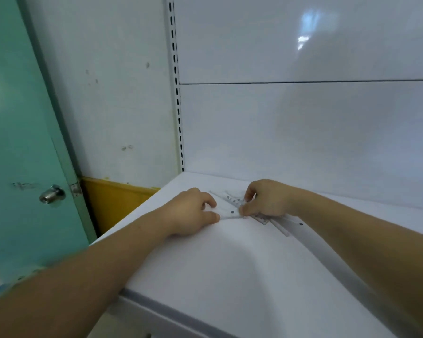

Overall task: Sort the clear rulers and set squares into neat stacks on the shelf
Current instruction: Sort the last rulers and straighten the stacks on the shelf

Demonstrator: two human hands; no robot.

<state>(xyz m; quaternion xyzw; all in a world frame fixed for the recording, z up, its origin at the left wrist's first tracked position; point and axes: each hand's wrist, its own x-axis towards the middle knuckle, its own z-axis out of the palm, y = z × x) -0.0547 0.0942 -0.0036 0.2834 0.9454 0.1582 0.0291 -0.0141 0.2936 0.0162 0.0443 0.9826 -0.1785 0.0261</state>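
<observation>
left hand (193,213) pinching clear rulers (230,209) | right hand (266,200) pinching same crossed pile | near shelf (230,276) back-left corner | risk: slick pieces may fan apart; loose rulers (289,225) under right wrist may get knocked askew

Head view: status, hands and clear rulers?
Left hand and right hand both pinching clear plastic rulers. Pile fanned on white shelf, unstacked. Nothing blocking.

Clear plastic rulers (232,206), smooth white shelf (230,264), glossy back panel (303,123), shiny metal doorknob (52,194)
</observation>
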